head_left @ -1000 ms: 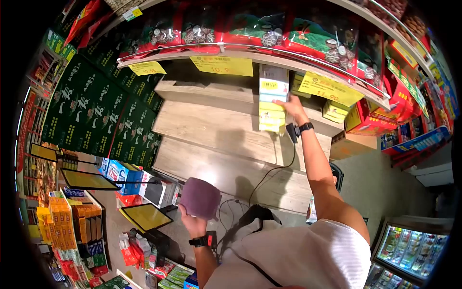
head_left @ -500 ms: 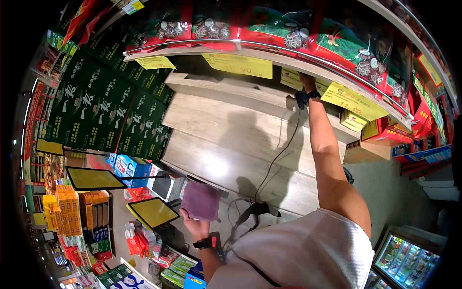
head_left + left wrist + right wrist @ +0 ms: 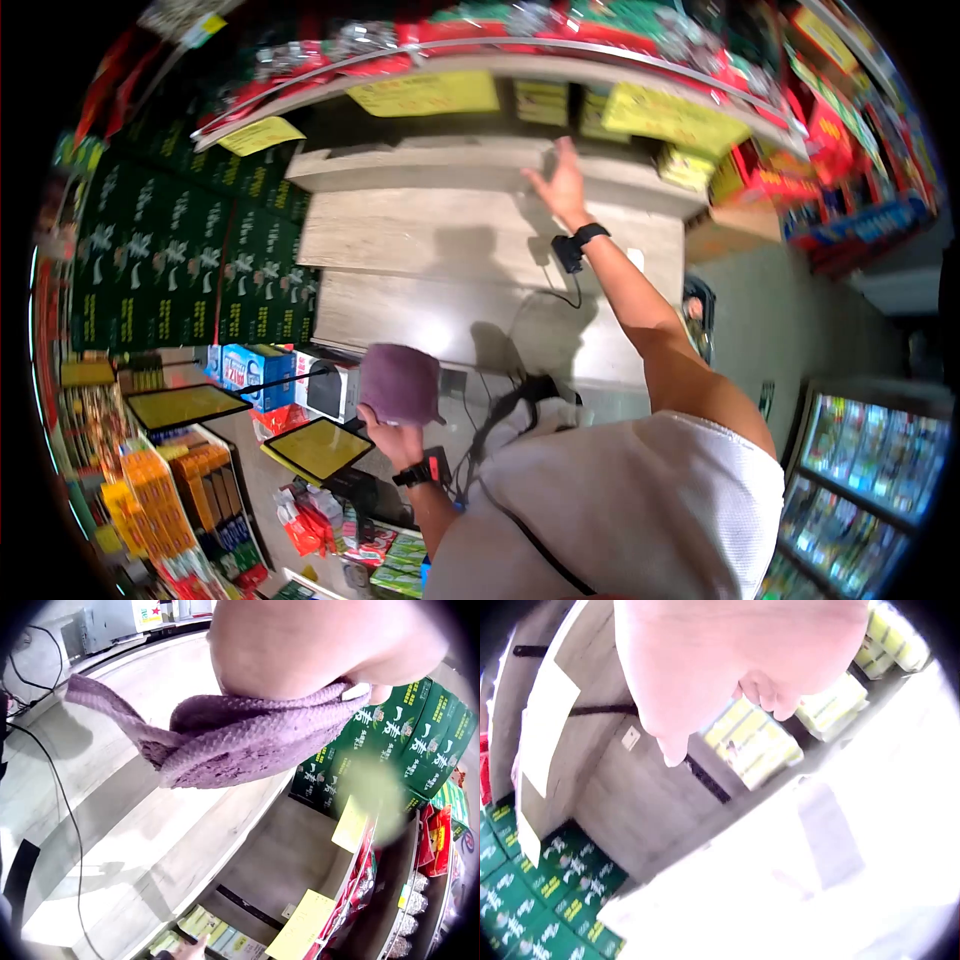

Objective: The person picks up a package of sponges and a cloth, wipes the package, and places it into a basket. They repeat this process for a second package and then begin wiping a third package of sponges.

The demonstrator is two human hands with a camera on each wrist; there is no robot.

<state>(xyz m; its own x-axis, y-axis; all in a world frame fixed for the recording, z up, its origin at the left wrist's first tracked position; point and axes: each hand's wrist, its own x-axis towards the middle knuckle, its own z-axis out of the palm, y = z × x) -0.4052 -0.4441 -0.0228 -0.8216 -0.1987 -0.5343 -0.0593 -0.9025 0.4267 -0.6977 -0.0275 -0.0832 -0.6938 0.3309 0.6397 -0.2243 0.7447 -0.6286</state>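
Observation:
My left hand [image 3: 398,440] grips a folded purple cloth [image 3: 400,382] at waist height, in front of the lowest wooden step; the left wrist view shows the cloth [image 3: 240,742] draped under my palm. My right hand [image 3: 556,182] is raised with straight, spread fingers and holds nothing. It hovers just below the shelf recess where yellow boxes [image 3: 545,100] stand in a row. In the right wrist view the bare palm [image 3: 735,660] is a little away from the same yellow boxes [image 3: 757,742].
Pale wooden display steps [image 3: 430,240] fill the middle. Yellow price tags [image 3: 425,93] hang on the shelf rail above. Stacked green boxes [image 3: 200,250] stand at the left, a glass-door cooler [image 3: 870,470] at the lower right, and packaged goods on the floor at the lower left.
My right hand held a yellow and white box, reached deep under the shelf rail, and has come back out holding nothing. The left hand still grips the cloth.

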